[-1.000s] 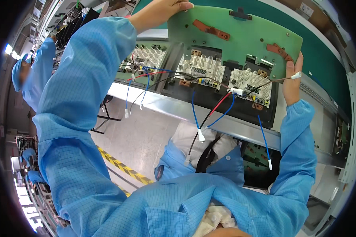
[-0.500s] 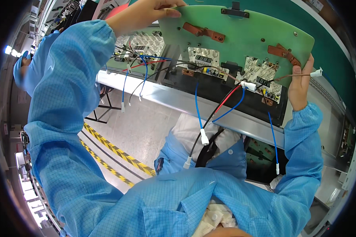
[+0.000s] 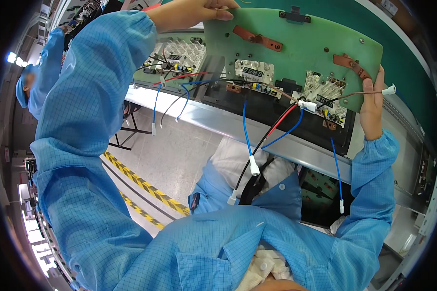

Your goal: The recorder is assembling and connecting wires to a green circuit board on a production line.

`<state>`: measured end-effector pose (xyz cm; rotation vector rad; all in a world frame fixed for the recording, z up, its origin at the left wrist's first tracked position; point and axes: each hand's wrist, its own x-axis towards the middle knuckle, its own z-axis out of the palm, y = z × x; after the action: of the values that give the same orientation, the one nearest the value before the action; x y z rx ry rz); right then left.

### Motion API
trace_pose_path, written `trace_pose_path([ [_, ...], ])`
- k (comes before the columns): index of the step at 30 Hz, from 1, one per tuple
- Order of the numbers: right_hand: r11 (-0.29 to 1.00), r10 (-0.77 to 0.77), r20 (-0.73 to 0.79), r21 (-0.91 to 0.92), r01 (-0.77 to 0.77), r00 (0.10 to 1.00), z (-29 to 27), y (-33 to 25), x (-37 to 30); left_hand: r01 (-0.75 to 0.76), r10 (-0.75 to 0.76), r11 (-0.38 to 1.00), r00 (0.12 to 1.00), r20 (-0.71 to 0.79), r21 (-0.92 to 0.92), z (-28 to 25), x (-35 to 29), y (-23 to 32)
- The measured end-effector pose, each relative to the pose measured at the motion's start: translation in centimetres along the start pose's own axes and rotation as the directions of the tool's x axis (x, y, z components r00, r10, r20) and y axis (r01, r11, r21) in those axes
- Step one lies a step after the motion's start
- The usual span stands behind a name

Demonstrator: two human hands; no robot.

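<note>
A green fixture plate [image 3: 296, 41] with brown swivel clips [image 3: 257, 39] spans the space between my hands, above a black base [image 3: 277, 119]. My left hand [image 3: 194, 12] grips its upper left corner, fingers partly behind the edge. On the right edge, my right hand [image 3: 372, 109] has its thumb in front, the other fingers mostly hidden. Two circuit boards with digit displays, a middle board [image 3: 255, 72] and a right board [image 3: 325, 99], show below the plate. Blue, black, red and brown wires with white connectors [image 3: 254, 166] hang from them over the front edge.
Left of the plate lies another circuit board [image 3: 179, 56] with wires. A metal rail [image 3: 209, 121] runs along the near edge of the bench, whose green mat [image 3: 412, 72] shows behind. A person in blue [image 3: 43, 68] is at far left. Yellow-black tape [image 3: 145, 182] marks the floor.
My left hand and the plate's upper left corner have shifted slightly right and down. The wires swing a little. The person at far left has raised an arm.
</note>
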<state>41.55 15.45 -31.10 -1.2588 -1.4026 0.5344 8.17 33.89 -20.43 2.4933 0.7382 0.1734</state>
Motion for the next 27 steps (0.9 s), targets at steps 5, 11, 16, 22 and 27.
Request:
trace_pose_path([
  [5, 1.0, -0.002, 0.027, 0.022, 0.001, 1.0, 0.6, -0.5, 0.0, 0.023, -0.023, 1.0, 0.997, 0.08, -0.002, -0.3, 0.0, -0.5],
  [11, 0.995, 0.062, 0.066, 0.068, -0.067, 0.996, 0.3, -1.1, 0.5, 0.103, -0.097, 0.991, 0.993, 0.074, -0.081, 1.0, 0.3, -3.5],
  [16, 0.982, 0.177, 0.031, 0.063, -0.179, 0.984, 0.0, -1.5, 0.3, 0.126, -0.109, 0.983, 0.986, 0.124, -0.134, 1.2, 0.4, -3.2],
  [22, 0.956, 0.27, 0.099, 0.092, -0.279, 0.958, -0.9, -1.5, 0.7, 0.155, -0.14, 0.983, 0.98, 0.142, -0.1, 1.5, 0.9, -2.1],
  [27, 0.906, 0.388, 0.108, 0.141, -0.4, 0.916, -1.2, -0.9, 0.8, 0.136, -0.115, 0.987, 0.968, 0.222, -0.081, 1.9, 2.5, -2.4],
])
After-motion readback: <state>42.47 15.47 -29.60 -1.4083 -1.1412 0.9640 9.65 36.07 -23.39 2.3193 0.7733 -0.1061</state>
